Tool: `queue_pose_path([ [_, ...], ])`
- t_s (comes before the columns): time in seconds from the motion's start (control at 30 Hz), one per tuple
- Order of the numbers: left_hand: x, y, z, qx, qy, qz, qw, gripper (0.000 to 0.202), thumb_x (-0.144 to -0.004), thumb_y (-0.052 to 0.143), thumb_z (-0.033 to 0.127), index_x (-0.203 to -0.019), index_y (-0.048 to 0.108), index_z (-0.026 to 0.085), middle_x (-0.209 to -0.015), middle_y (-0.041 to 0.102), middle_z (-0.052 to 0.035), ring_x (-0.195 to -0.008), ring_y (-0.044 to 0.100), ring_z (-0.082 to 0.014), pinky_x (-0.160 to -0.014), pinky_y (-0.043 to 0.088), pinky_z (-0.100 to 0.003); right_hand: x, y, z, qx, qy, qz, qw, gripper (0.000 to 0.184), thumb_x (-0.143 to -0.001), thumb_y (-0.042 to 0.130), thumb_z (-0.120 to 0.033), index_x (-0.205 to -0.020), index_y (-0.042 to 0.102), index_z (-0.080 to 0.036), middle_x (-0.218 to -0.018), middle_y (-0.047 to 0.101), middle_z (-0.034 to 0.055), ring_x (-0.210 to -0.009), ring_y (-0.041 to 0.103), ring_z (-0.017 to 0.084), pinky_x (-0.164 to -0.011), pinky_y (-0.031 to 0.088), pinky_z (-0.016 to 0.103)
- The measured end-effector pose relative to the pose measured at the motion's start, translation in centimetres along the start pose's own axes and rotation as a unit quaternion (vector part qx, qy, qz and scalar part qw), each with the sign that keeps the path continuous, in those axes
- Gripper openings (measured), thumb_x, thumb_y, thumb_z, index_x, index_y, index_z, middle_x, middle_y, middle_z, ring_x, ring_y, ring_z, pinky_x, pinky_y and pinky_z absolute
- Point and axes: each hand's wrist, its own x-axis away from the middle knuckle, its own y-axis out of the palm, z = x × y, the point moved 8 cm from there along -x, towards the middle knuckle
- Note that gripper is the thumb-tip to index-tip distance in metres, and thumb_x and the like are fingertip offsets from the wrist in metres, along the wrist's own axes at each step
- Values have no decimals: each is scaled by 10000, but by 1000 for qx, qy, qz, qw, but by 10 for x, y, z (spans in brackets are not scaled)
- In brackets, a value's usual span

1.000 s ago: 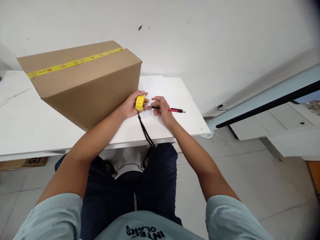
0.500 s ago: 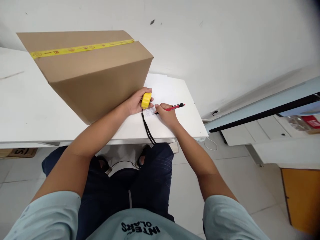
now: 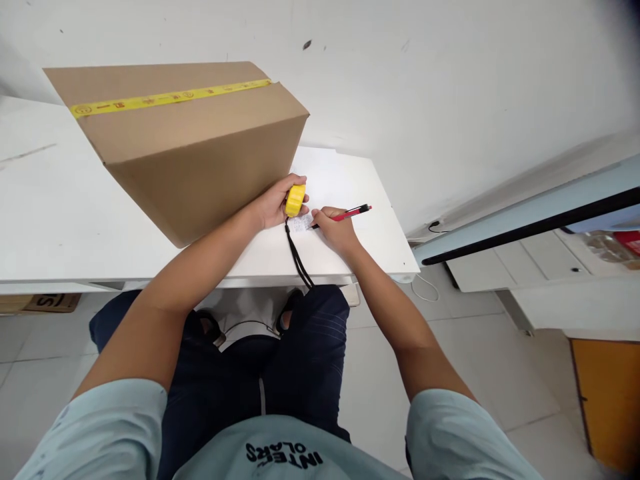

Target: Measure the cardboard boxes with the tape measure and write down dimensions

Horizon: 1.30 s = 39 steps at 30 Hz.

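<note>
in the right hand (image 3: pixel 337 231), the pen (image 3: pixel 353 212) slants lengthwise, tip pointing left.

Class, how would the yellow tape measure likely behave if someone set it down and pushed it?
The yellow tape measure looks chunky and hard-cased, so it would probably keep its shape when pushed. Its rounded edges suggest it might rock or tip rather than sit firmly. The black strap is thin and looks floppy, so it would likely trail behind.
</note>
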Motion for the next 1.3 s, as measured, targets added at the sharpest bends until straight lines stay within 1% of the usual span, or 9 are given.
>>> queue_pose_path([
  [0.07, 0, 0, 0, -2, 0, -2, 1000, 259, -838, 756, 381, -866, 591, 183, -672, 655, -2, -537, 624, -107, -703, 619, -275, -1, 0, 2, -3, -4, -1, 1000, 348, -794, 651, -469, -571, 652, -202, -558, 539, -18, -620, 487, 148, -660, 406, 319],
  [0.13, -1, 0, 0, -2, 0, -2, 1000, 268, -821, 769, 386, -851, 594, 185, -675, 658, -7, -545, 625, -109, -685, 617, -266, -1, -2, 4, -12, -5, 11, 1000, 349, -795, 644, -473, -574, 657, -203, -558, 542, -18, -617, 487, 147, -662, 402, 322],
  [0.23, -3, -1, -1, -3, 5, -2, 1000, 262, -812, 773, 385, -846, 607, 185, -673, 658, -8, -570, 630, -113, -690, 622, -270, -2, -5, 5, -18, -12, 24, 999, 351, -801, 631, -470, -568, 649, -208, -532, 493, -33, -603, 477, 145, -666, 399, 326],
  [0.43, -7, -4, -2, 1, 12, 2, 1000, 255, -808, 783, 383, -834, 617, 192, -668, 651, -12, -614, 647, -125, -674, 606, -264, -2, -1, 4, -10, -15, -1, 1000, 345, -801, 632, -459, -566, 652, -207, -507, 455, -46, -587, 464, 141, -652, 393, 324],
  [0.63, -6, -4, -2, -6, 13, 1, 1000, 273, -803, 794, 396, -848, 615, 195, -672, 654, -9, -597, 643, -130, -678, 605, -283, -2, -3, 5, -17, -6, 13, 1000, 329, -830, 631, -369, -544, 627, -205, -495, 452, -49, -572, 455, 130, -637, 393, 307],
  [0.73, -6, -3, -2, -5, 12, 3, 1000, 268, -804, 794, 386, -855, 617, 191, -676, 649, -3, -608, 641, -126, -685, 604, -285, -2, -5, 6, -24, -2, 27, 999, 329, -840, 626, -340, -540, 621, -207, -494, 451, -51, -571, 462, 129, -655, 408, 308],
  [0.93, -6, 0, 0, -3, 28, -7, 1000, 259, -800, 794, 370, -841, 603, 199, -663, 619, 17, -645, 649, -127, -673, 598, -272, -3, -6, 5, -21, -22, 32, 999, 332, -850, 613, -315, -536, 615, -207, -502, 457, -49, -581, 463, 132, -661, 406, 308],
  [1.1, -4, 0, 0, -7, 21, -1, 1000, 264, -792, 790, 374, -848, 602, 198, -666, 625, 10, -637, 638, -125, -651, 591, -257, -5, -5, 9, -8, -8, 12, 1000, 339, -846, 611, -326, -528, 618, -208, -491, 463, -46, -572, 457, 132, -648, 393, 308],
  [1.3, -3, 1, 0, -9, 23, 1, 1000, 261, -799, 778, 377, -869, 605, 196, -673, 633, 7, -636, 642, -124, -664, 594, -255, -5, -6, 7, -19, -9, 22, 1000, 330, -843, 610, -332, -536, 624, -210, -501, 473, -42, -589, 474, 138, -669, 417, 313],
])
